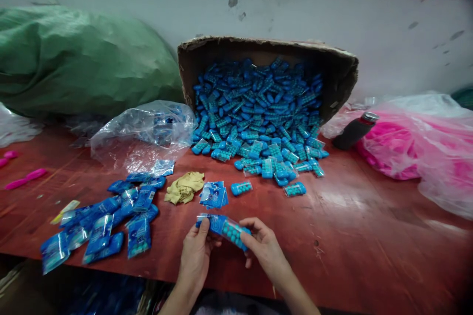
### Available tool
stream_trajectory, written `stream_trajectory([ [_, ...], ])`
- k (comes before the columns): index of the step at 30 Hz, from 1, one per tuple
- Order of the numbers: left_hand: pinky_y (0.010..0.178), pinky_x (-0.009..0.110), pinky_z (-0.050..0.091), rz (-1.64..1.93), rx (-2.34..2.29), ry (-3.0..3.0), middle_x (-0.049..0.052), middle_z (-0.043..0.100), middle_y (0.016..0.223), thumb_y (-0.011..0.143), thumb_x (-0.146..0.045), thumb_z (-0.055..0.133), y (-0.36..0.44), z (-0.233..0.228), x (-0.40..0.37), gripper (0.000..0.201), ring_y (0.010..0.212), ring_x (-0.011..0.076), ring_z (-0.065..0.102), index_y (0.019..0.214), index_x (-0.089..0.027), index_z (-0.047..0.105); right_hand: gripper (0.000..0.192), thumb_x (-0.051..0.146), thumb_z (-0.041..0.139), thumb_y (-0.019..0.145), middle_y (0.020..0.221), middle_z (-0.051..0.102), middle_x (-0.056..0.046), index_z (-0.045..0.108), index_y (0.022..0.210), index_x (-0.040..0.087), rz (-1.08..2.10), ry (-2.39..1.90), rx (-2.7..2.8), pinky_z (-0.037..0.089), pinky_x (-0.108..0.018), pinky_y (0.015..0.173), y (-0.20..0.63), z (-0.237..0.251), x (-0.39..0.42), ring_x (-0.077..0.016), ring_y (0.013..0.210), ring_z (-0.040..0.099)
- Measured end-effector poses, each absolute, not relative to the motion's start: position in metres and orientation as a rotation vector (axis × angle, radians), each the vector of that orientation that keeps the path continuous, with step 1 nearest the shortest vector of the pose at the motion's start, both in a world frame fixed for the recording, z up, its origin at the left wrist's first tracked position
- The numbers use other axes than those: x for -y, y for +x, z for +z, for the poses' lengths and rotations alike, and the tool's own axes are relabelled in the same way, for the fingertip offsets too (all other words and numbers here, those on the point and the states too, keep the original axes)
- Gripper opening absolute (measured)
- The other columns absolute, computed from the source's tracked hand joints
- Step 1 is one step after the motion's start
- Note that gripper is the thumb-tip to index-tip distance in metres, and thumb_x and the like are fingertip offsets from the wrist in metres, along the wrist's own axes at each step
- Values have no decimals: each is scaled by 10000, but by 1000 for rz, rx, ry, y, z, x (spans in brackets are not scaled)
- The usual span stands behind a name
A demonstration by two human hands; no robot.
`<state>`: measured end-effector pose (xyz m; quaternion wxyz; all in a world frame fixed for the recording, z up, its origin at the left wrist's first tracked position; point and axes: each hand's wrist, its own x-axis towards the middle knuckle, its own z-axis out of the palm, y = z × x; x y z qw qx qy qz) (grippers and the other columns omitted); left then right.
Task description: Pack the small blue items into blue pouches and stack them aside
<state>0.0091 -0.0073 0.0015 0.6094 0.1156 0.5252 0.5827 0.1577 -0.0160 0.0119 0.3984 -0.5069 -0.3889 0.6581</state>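
Near the table's front edge, my left hand (197, 251) pinches a small blue printed plastic bag (215, 223) by its left end. My right hand (264, 243) grips a clear pack of turquoise balls (232, 232) with a blue end. The pack meets the bag's right side; I cannot tell how far it is inside. Just beyond my hands lie a short stack of flat blue bags (213, 193) and a loose ball pack (241, 188). To the left is a pile of filled blue bags (105, 224).
A tipped cardboard box (343, 76) spills many ball packs (254, 108) onto the red table (354, 241). A yellow crumpled cloth (185, 187), clear plastic bag (121, 133) and green sack (84, 59) lie leftward. A dark bottle (354, 130) leans by pink items in plastic (391, 145).
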Motion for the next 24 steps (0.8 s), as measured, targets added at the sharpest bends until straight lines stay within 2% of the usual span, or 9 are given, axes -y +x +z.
stream_trajectory([
  [4,404,185,440,1315,-1202,300,-37,591,484,538,-373,728,10,2,8,319,436,94,541,667,-135,560,357,418,616,679,597,455,62,521,917,169,1660,-1257,977,393,-162,311,158,11,15,-47,397,400],
  [7,425,190,451,1295,-1212,319,-29,608,509,545,-372,725,14,3,9,321,461,99,555,693,-131,572,278,350,594,718,629,469,46,547,935,182,1556,-1263,1079,373,-160,327,155,9,16,-62,433,408],
  [10,448,206,464,1230,-1171,278,-12,634,553,539,-373,729,16,5,8,335,482,106,567,712,-129,579,169,241,565,758,793,525,-3,590,922,212,1237,-1289,1302,468,-219,539,148,8,20,-121,651,517],
  [13,483,221,475,1110,-1096,239,8,646,578,569,-345,721,14,7,8,287,496,107,572,690,-123,584,216,167,531,782,881,516,-25,596,975,237,1049,-1236,1499,441,-271,757,144,11,25,-158,829,519],
  [20,527,232,474,894,-895,217,20,670,656,711,-243,618,-3,4,8,99,581,122,606,729,-146,627,333,152,534,772,951,523,-5,560,1079,277,1495,-1004,1373,433,-269,772,151,18,21,-140,838,512],
  [24,563,252,471,792,-707,312,57,691,761,733,-245,591,-8,4,7,169,666,155,627,853,-143,652,577,179,658,650,998,474,-1,476,1178,325,1685,-908,1128,465,-271,683,152,5,16,-149,826,502],
])
